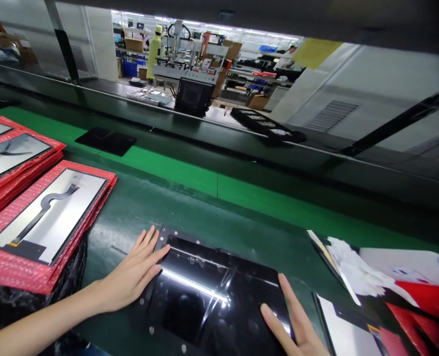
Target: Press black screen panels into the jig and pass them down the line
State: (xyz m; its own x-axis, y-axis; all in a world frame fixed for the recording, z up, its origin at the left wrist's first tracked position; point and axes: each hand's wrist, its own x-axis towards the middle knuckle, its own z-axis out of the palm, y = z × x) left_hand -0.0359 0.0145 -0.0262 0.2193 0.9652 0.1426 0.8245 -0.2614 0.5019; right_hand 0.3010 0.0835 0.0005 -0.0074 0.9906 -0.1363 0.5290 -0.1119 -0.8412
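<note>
A glossy black panel (219, 296) lies near the front of the dark green table, reflecting a bright strip of light. Under its left and upper edges shows a dark plate (144, 300) with round pale dots. My left hand (133, 274) rests flat at the panel's left edge, fingers spread, fingertips on the border. At the right edge is my right hand (291, 321), its thumb on the glossy surface and a finger along the side, apart from each other. Neither hand is closed around anything.
Red bubble-wrap sleeves (4, 247) are stacked at left, a display panel (52, 212) on top. Another black panel (106, 141) lies on the green strip. At right are a white cloth (356, 264), a display part (347, 326) and red sheets (419, 326). A raised ledge runs behind.
</note>
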